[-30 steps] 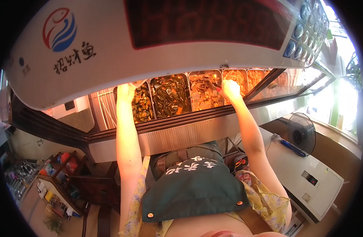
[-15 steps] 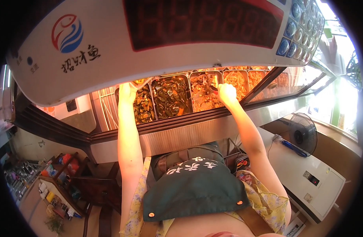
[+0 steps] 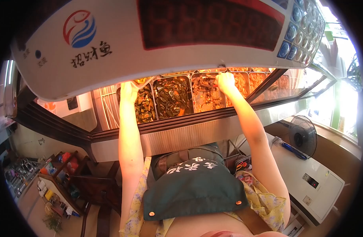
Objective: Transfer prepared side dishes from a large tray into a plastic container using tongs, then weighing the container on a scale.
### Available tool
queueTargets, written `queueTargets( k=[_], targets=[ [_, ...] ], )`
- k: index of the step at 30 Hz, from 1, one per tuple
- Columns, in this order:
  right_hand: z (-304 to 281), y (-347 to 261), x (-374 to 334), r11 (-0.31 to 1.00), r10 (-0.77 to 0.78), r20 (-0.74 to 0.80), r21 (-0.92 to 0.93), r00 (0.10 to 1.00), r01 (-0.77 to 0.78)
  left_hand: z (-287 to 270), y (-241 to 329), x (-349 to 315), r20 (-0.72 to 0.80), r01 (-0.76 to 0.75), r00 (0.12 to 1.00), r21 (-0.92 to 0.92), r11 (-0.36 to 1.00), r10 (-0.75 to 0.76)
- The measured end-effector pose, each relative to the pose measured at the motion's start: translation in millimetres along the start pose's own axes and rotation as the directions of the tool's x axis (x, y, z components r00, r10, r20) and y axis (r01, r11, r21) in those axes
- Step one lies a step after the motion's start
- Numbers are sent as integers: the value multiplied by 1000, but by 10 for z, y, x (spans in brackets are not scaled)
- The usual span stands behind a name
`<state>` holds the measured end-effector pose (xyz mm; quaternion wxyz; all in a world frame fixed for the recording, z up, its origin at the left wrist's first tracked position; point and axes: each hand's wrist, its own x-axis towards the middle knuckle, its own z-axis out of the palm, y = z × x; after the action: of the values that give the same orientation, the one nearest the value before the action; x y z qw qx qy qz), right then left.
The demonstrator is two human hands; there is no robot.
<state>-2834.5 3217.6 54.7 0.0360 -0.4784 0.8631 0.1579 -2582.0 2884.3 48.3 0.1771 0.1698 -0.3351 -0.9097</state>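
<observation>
Both my arms reach into a lit food display case, under the overhanging scale panel [image 3: 110, 75]. My left hand [image 3: 129, 90] is closed at the left, gripping the edge of a pale-rimmed container [image 3: 142, 83] that the panel mostly hides. Over the pan of sliced pale-brown food [image 3: 207, 96], my right hand [image 3: 225, 83] is closed on the reddish handle of a utensil [image 3: 216, 80]; its working end cannot be made out. Between the hands lies a pan of dark green food [image 3: 171, 96]. Left of it is a pan of mixed chopped food [image 3: 145, 106].
The case's metal front edge [image 3: 181, 139] runs beneath my forearms. A slanted glass pane [image 3: 286, 89] stands to the right. Lower right, a black fan [image 3: 303, 136] is by a white cabinet [image 3: 314, 183]. A wooden chair [image 3: 96, 181] stands lower left.
My right hand has moved slightly up and away from me, deeper toward the panel, with the utensil. The left hand stays nearly in place. The whole view has shifted a little.
</observation>
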Motion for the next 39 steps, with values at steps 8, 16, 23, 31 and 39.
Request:
queueTargets(
  k=[8,16,23,31,39],
  targets=[
    [-260,-59,-370,999,42,147,18,988,-45,-256,-111,40,-98,-4,995,67,998,10],
    [-382,-3,-148,839,309,639,166,704,-519,-115,-93,31,-124,-39,991,35,999,43],
    [-449,-220,-363,941,245,458,99,855,-323,-92,-49,-6,-213,-7,977,85,996,25],
    [247,-189,-488,950,310,103,-84,945,-302,-41,-61,82,-43,20,999,36,999,-19],
    [-53,-187,-376,949,208,149,210,967,-236,65,6,-5,-111,7,994,67,998,1]
  ],
)
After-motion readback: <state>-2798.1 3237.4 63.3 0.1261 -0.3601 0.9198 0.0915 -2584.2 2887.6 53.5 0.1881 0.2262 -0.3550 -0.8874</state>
